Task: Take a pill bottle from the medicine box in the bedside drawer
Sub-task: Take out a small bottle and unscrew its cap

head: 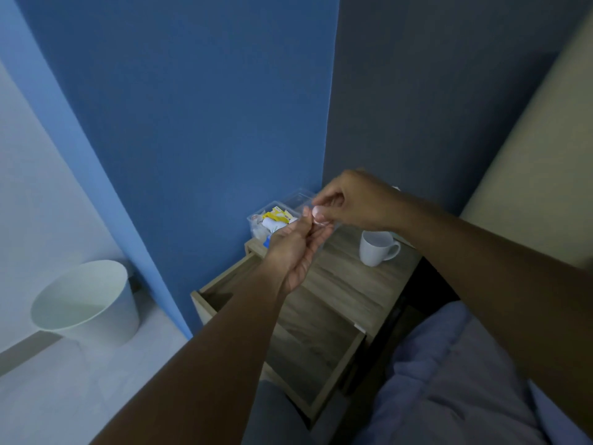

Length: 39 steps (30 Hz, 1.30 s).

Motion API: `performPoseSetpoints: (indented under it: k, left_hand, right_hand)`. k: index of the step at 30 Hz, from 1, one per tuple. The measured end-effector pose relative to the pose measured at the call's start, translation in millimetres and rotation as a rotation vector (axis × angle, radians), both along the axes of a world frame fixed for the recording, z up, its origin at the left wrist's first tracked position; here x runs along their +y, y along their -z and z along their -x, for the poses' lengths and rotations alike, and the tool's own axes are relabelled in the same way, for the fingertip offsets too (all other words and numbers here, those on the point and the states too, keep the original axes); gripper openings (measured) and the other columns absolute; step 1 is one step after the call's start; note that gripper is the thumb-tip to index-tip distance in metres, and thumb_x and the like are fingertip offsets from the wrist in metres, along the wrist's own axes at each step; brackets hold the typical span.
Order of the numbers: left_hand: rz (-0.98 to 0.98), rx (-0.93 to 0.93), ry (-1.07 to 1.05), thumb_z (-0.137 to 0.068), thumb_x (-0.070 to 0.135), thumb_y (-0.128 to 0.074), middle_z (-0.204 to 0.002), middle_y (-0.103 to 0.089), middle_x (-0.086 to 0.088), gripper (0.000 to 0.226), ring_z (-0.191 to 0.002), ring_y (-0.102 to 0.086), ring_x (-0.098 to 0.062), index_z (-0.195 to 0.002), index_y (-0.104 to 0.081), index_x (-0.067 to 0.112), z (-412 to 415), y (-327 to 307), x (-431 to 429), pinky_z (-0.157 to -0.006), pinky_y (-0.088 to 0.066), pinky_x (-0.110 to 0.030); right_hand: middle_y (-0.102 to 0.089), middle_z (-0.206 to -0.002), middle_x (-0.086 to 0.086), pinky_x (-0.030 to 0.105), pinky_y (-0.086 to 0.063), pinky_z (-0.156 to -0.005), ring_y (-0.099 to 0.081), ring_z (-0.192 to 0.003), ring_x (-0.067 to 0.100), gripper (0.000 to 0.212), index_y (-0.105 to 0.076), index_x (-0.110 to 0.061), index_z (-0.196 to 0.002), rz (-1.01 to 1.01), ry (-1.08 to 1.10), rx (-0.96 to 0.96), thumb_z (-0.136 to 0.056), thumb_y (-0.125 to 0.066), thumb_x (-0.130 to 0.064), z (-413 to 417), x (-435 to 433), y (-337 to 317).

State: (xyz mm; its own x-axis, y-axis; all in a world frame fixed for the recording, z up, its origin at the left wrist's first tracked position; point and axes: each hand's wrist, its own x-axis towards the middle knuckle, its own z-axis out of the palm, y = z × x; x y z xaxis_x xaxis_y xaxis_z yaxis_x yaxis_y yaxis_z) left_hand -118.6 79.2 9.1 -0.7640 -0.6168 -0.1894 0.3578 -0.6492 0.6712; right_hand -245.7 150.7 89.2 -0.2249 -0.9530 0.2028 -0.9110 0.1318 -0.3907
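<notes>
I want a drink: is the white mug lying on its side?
No, the mug stands upright on the nightstand.

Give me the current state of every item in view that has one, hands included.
Drawer: pulled open, visible part bare.
Medicine box: on the nightstand top, lid off or open, packets inside.
Mug: upright on the nightstand; contents not visible.
Waste bin: upright on the floor, looks empty.
Left hand: palm up, fingers partly curled, near the small pale object.
Right hand: pinching a small pale object; too blurred to identify.
</notes>
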Motion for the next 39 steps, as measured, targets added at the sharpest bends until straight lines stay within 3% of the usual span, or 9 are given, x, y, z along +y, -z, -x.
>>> performPoseSetpoints:
  k: [3, 7, 13, 17, 24, 27, 30, 35, 39]
  left_hand:
    - [-0.037, 0.003, 0.02, -0.1, 0.021, -0.051, -0.094, -0.076, -0.013, 0.029, -0.081, -0.076, -0.017, -0.103, -0.066, -0.004, 1.9, 12.7, -4.2, -0.078, -0.061, -0.024]
    - [-0.103, -0.013, -0.002, -0.1, 0.016, -0.05, -0.102, -0.071, -0.02, 0.025, -0.093, -0.07, -0.024, -0.104, -0.062, -0.006, 7.6, 36.1, -8.9, -0.08, -0.061, -0.03]
    - [-0.175, -0.03, 0.035, -0.103, 0.009, -0.043, -0.128, -0.061, -0.024, 0.031, -0.112, -0.064, -0.03, -0.128, -0.055, -0.005, 15.1, 70.9, -10.7, -0.079, -0.061, -0.03]
    - [-0.149, -0.031, 0.051, -0.099, 0.01, -0.052, -0.123, -0.062, -0.018, 0.03, -0.11, -0.063, -0.023, -0.124, -0.057, -0.006, 26.1, 86.2, -9.8, -0.085, -0.06, -0.027]
    - [0.314, -0.293, 0.036, -0.083, -0.004, -0.071, -0.106, -0.07, -0.016, 0.037, -0.099, -0.067, -0.021, -0.119, -0.064, -0.001, 53.1, 135.4, -6.7, -0.096, -0.054, -0.037]
    - [0.588, -0.435, 0.064, -0.079, 0.005, -0.078, -0.097, -0.075, -0.002, 0.031, -0.085, -0.07, -0.002, -0.107, -0.071, 0.014, 65.3, 162.8, -12.9, -0.084, -0.057, -0.024]
    - [0.92, -0.52, 0.141, -0.084, 0.024, -0.075, -0.105, -0.075, 0.002, 0.03, -0.094, -0.07, -0.005, -0.113, -0.069, 0.017, 74.6, 191.4, -22.5, -0.085, -0.055, -0.025]
    - [1.342, -0.803, 0.312, -0.093, 0.05, -0.051, -0.122, -0.068, 0.001, 0.045, -0.111, -0.062, -0.018, -0.13, -0.057, 0.025, 86.7, 224.0, -29.8, -0.094, -0.051, -0.039]
    - [1.457, -0.789, 0.264, -0.097, 0.04, -0.051, -0.139, -0.058, -0.002, 0.043, -0.129, -0.048, -0.024, -0.137, -0.052, 0.022, 84.8, 239.5, -24.1, -0.109, -0.037, -0.041]
  right_hand:
    - [-0.074, -0.087, -0.009, 0.023, -0.054, -0.072, -0.069, -0.078, 0.003, 0.02, -0.08, -0.028, -0.099, -0.014, -0.074, -0.05, -0.082, -0.069, -0.023, -1.3, 2.6, 8.3]
    - [-0.066, -0.11, 0.002, 0.033, -0.051, -0.092, -0.066, -0.099, 0.02, 0.034, -0.074, -0.011, -0.118, 0.079, -0.075, -0.049, -0.086, -0.067, -0.002, 9.1, 2.5, 23.4]
    - [-0.069, -0.105, 0.009, 0.026, -0.055, -0.085, -0.07, -0.088, 0.018, 0.03, -0.075, -0.015, -0.113, 0.208, 0.104, -0.195, -0.084, -0.073, -0.009, 26.2, 16.6, 58.3]
    - [-0.075, -0.092, -0.003, 0.026, -0.059, -0.079, -0.072, -0.084, 0.011, 0.015, -0.076, -0.016, -0.093, 0.25, 0.302, -0.32, -0.078, -0.078, -0.018, 42.7, 32.7, 104.4]
    - [-0.072, -0.071, -0.007, 0.018, -0.053, -0.069, -0.066, -0.066, 0.001, 0.023, -0.062, -0.024, -0.063, 0.302, 0.553, -0.446, -0.07, -0.079, -0.01, 53.5, 61.8, 213.6]
    - [-0.071, -0.074, -0.018, 0.003, -0.046, -0.064, -0.065, -0.071, -0.011, 0.013, -0.071, -0.025, -0.078, 0.239, 0.567, -0.539, -0.076, -0.081, -0.017, 54.5, 71.9, 257.6]
    - [-0.072, -0.099, -0.016, -0.001, -0.045, -0.073, -0.066, -0.089, -0.007, 0.032, -0.07, -0.026, -0.111, 0.211, 0.581, -0.531, -0.08, -0.076, -0.03, 52.3, 76.9, 286.7]
    - [-0.064, -0.132, 0.002, 0.041, -0.048, -0.106, -0.057, -0.125, 0.02, 0.049, -0.058, -0.022, -0.135, 0.138, 0.572, -0.476, -0.088, -0.072, -0.022, 48.6, 77.0, 322.4]
    - [-0.059, -0.135, -0.008, 0.032, -0.038, -0.11, -0.048, -0.131, 0.014, 0.05, -0.055, -0.033, -0.134, 0.129, 0.624, -0.376, -0.087, -0.069, -0.03, 45.3, 76.6, 336.0]
